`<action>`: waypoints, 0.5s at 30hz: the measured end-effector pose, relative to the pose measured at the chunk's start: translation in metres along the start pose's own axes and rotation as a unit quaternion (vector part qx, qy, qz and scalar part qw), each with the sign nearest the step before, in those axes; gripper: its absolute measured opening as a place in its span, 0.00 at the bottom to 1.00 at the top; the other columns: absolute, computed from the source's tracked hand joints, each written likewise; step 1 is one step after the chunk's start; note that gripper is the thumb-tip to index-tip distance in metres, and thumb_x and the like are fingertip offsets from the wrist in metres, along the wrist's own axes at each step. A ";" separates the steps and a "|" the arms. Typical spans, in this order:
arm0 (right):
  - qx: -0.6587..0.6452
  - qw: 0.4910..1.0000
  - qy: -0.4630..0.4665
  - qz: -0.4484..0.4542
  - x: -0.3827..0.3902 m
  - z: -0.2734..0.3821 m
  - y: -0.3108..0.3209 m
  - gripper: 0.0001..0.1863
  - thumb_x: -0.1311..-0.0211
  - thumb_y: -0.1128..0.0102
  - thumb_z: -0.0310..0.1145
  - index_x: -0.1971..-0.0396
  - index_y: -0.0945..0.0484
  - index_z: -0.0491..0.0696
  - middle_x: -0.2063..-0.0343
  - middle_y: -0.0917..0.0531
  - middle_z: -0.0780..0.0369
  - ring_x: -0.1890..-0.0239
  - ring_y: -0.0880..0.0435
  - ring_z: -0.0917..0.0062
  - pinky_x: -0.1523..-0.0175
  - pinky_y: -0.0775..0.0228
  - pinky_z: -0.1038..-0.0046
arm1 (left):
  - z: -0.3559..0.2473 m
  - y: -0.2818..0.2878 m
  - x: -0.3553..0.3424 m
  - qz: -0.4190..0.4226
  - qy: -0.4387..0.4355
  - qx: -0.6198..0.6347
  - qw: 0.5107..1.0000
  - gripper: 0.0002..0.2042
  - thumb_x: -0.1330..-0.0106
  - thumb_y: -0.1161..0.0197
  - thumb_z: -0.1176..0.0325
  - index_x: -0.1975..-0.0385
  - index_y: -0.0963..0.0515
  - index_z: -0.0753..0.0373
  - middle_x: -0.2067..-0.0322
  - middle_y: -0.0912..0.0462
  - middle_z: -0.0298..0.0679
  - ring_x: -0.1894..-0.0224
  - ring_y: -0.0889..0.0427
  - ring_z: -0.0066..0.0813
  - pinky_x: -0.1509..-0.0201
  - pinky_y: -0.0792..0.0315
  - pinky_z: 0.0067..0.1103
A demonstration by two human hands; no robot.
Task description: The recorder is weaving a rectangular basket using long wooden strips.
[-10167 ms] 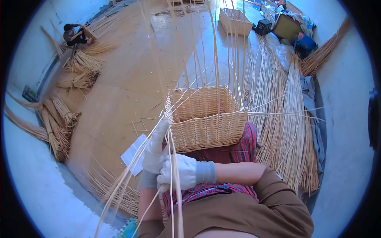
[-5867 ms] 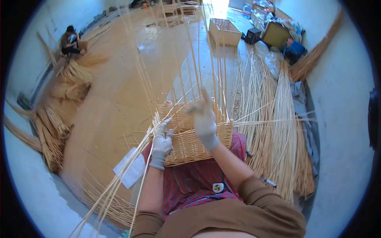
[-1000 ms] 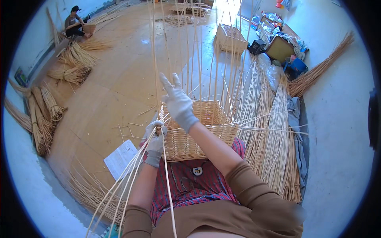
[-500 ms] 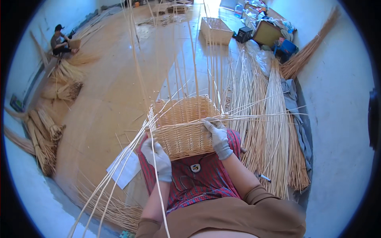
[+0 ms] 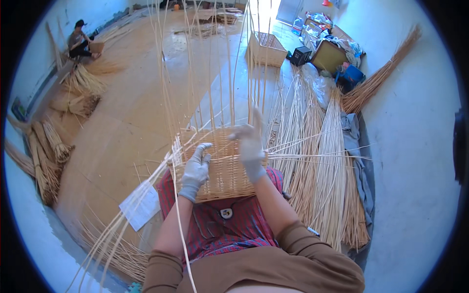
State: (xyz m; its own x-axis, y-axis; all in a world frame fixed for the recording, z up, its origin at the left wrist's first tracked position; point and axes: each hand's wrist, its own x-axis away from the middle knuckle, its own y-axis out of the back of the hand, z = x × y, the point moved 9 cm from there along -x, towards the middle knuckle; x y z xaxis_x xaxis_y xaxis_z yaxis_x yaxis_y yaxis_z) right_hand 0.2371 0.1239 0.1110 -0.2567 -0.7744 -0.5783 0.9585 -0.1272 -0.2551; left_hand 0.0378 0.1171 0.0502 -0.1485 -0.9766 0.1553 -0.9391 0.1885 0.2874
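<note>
A partly woven rectangular wicker basket [image 5: 224,180] rests on my lap over a striped red and blue cloth [image 5: 220,234]. Tall upright willow stakes [image 5: 231,83] rise from its rim, and loose rods [image 5: 146,183] fan out from its left corner. More thin rods [image 5: 312,152] stick out to the right. My left hand [image 5: 195,171], in a pale glove, is at the basket's near rim, index finger and thumb apart. Above the rim's right part is my right hand [image 5: 250,146], gloved too and smeared by motion, its fingers spread. I see nothing held in either.
Long bundles of peeled rods [image 5: 327,195] lie on the right. Rod bundles [image 5: 44,156] line the left wall. Beyond stand a finished-looking basket [image 5: 267,49] and a heap of household things [image 5: 332,49]. A paper sheet [image 5: 140,205] lies left of me. Another person [image 5: 80,41] sits far left.
My left hand has risen from the basket's left corner and shifted right. My right hand has let go of the rods at the right corner and lifted inward. The view has tilted slightly.
</note>
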 end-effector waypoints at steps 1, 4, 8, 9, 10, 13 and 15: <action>0.015 0.998 -0.042 -0.054 0.024 0.000 0.034 0.13 0.24 0.47 0.26 0.44 0.21 0.47 0.53 0.13 0.55 0.59 0.11 0.69 0.54 0.16 0.66 | 0.003 -0.001 0.002 -0.006 0.018 -0.006 1.000 0.20 0.23 0.42 0.70 0.34 0.26 0.46 0.68 0.23 0.37 0.74 0.17 0.26 0.73 0.21 0.29; 0.021 0.950 -0.279 -0.137 0.087 -0.022 0.109 0.10 0.20 0.46 0.32 0.48 0.22 0.44 0.60 0.12 0.58 0.67 0.12 0.77 0.65 0.17 0.77 | -0.038 0.007 0.022 -0.173 -0.201 -0.198 0.944 0.26 0.27 0.39 0.72 0.30 0.28 0.44 0.52 0.18 0.45 0.52 0.14 0.40 0.55 0.18 0.34; 0.112 0.945 -0.270 -0.145 0.069 -0.003 0.125 0.10 0.22 0.42 0.33 0.50 0.20 0.44 0.56 0.13 0.60 0.66 0.14 0.81 0.67 0.21 0.79 | -0.056 -0.059 0.045 -0.037 -0.326 -0.351 0.877 0.34 0.35 0.31 0.68 0.27 0.32 0.44 0.36 0.26 0.49 0.40 0.20 0.50 0.41 0.22 0.38; 0.152 0.936 -0.274 -0.163 0.050 -0.005 0.118 0.13 0.22 0.41 0.34 0.46 0.21 0.44 0.55 0.12 0.60 0.71 0.15 0.83 0.69 0.22 0.79 | -0.045 -0.074 0.040 0.001 -0.244 -0.375 0.894 0.38 0.37 0.29 0.64 0.24 0.35 0.44 0.34 0.30 0.49 0.44 0.17 0.51 0.46 0.20 0.38; 0.242 0.958 -0.135 -0.068 0.015 0.015 0.088 0.15 0.24 0.40 0.32 0.42 0.22 0.45 0.51 0.13 0.61 0.68 0.15 0.83 0.65 0.21 0.78 | -0.046 -0.080 0.039 -0.006 -0.221 -0.379 0.898 0.39 0.37 0.29 0.64 0.24 0.36 0.43 0.34 0.30 0.49 0.47 0.16 0.51 0.48 0.20 0.39; 0.509 0.850 0.106 0.084 -0.048 0.035 0.016 0.25 0.28 0.39 0.27 0.33 0.26 0.47 0.39 0.18 0.64 0.60 0.15 0.82 0.56 0.21 0.72 | -0.042 -0.086 0.036 -0.023 -0.147 -0.409 0.900 0.40 0.37 0.30 0.64 0.23 0.38 0.41 0.35 0.30 0.50 0.53 0.15 0.51 0.53 0.19 0.40; 0.401 0.913 -0.016 0.067 -0.056 0.034 0.036 0.28 0.30 0.41 0.26 0.30 0.29 0.48 0.42 0.17 0.57 0.49 0.16 0.71 0.45 0.23 0.68 | -0.040 -0.088 0.030 -0.021 -0.126 -0.424 0.897 0.39 0.35 0.33 0.65 0.23 0.40 0.40 0.37 0.30 0.50 0.55 0.15 0.48 0.56 0.18 0.40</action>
State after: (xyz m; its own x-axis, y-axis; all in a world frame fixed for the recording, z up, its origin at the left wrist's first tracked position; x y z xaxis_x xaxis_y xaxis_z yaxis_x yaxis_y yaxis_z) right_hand 0.2898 0.1415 0.1602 -0.1399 -0.8323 -0.5365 0.7664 -0.4340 0.4735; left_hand 0.1283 0.0757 0.0676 -0.2840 -0.9570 -0.0598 -0.3885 0.0579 0.9197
